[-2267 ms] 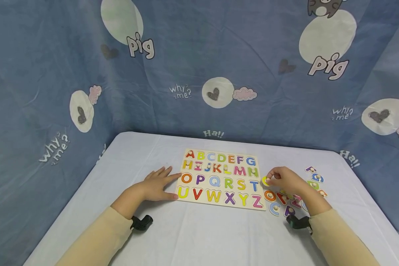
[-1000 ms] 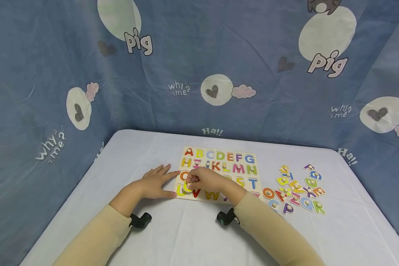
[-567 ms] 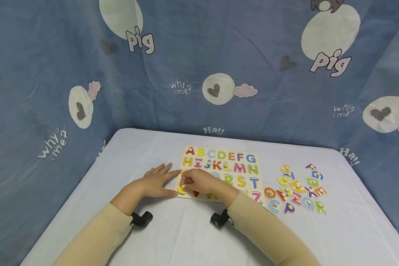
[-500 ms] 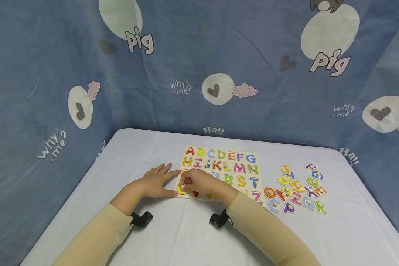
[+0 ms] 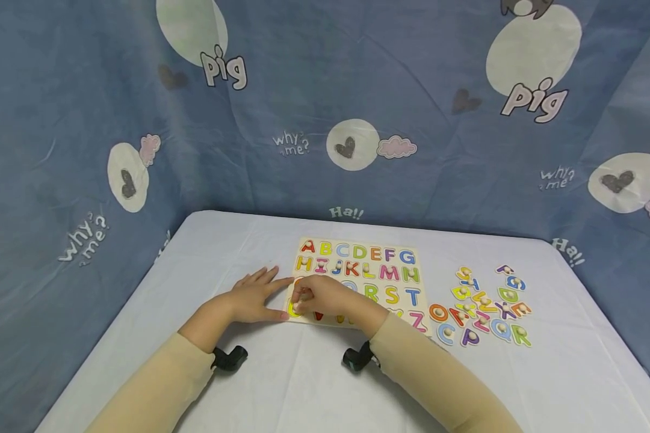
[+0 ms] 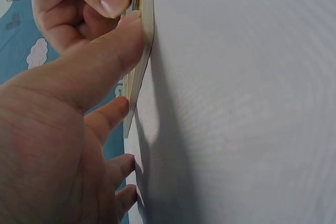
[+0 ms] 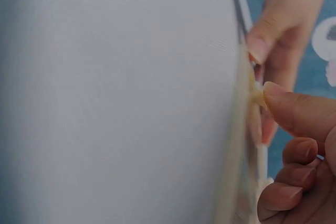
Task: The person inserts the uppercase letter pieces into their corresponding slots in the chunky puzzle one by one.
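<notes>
On the white table lies a wooden alphabet board (image 5: 395, 284) with coloured letters in rows. My left hand (image 5: 251, 300) has its fingers spread, thumb and index finger touching the board's left edge. At the lower left corner, my right hand (image 5: 325, 296) pinches a yellow letter U piece (image 5: 292, 309) by its knob between thumb and index finger. The right wrist view shows the fingertips at the small knob (image 7: 259, 98), low over the board. Whether the piece sits fully in its recess I cannot tell. My right hand and forearm hide parts of the two lower rows.
Right of the board lie several loose knobbed letter pieces, among them an orange O (image 5: 439, 313), a blue C (image 5: 446, 333), a purple P (image 5: 470, 337) and a green R (image 5: 520, 335). Behind the table hangs a blue printed cloth (image 5: 281, 90).
My right hand has carried the yellow U from beside the board's right edge to its lower left corner and lowered it there. The left hand has stayed at the left edge.
</notes>
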